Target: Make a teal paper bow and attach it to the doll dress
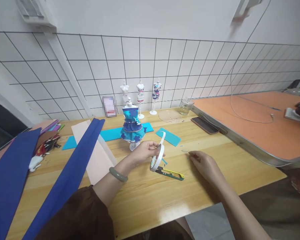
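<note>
My left hand grips a roll of white tape, held on edge above the table with a loose end curling up at its top. My right hand is low over the wood to the right, thumb and fingers pressed together; whether anything is between them I cannot make out. Small blue scraps lie beneath the tape. A green and yellow utility knife rests just below the roll, partly covered by it. Behind my left hand stands a mini dress form wearing a layered blue and turquoise dress.
Three more small dress forms stand near the tiled wall. Turquoise, navy and pale pink sheets lie about. A phone, a glass jar and an orange raised panel are at the right.
</note>
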The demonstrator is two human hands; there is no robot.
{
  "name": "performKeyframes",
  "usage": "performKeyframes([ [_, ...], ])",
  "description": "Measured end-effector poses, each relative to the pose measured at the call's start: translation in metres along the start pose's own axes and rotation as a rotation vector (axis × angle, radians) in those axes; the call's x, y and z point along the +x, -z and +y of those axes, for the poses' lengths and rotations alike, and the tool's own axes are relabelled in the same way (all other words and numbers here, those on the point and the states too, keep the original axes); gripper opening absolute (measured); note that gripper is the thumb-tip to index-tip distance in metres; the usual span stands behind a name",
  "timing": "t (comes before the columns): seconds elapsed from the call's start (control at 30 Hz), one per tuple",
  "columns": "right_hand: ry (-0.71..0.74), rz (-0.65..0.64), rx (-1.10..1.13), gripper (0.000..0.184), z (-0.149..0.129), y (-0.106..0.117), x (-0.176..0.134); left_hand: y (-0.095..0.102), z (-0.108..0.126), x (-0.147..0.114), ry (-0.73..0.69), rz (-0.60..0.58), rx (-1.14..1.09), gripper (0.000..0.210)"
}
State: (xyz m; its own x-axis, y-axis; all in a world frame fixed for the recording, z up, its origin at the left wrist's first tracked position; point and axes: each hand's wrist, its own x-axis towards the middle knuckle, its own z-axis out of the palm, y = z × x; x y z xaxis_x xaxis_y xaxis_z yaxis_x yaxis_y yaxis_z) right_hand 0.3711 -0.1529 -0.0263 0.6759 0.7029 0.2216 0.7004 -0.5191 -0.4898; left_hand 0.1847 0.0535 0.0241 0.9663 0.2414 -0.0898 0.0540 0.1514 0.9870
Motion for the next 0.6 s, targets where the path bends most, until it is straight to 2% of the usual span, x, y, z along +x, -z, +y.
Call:
performKeyframes([
  [0.3, 0.215, 0.004, -0.073, 0.029, 0.001, -0.011, 0.004, 0.001, 0.001, 0.0, 0.013, 0.007, 0.002, 0.041],
  [0.5, 0.104, -0.009, 0.056, 0.025, 0.002, -0.012, 0.013, 0.003, 0.0, 0.0, -0.022, -0.01, -0.004, 0.04],
  [0.6, 0.093, 0.006, 0.085, 0.027, 0.001, -0.014, 0.024, 0.003, 0.0, -0.001, -0.029, -0.046, -0.014, 0.04],
])
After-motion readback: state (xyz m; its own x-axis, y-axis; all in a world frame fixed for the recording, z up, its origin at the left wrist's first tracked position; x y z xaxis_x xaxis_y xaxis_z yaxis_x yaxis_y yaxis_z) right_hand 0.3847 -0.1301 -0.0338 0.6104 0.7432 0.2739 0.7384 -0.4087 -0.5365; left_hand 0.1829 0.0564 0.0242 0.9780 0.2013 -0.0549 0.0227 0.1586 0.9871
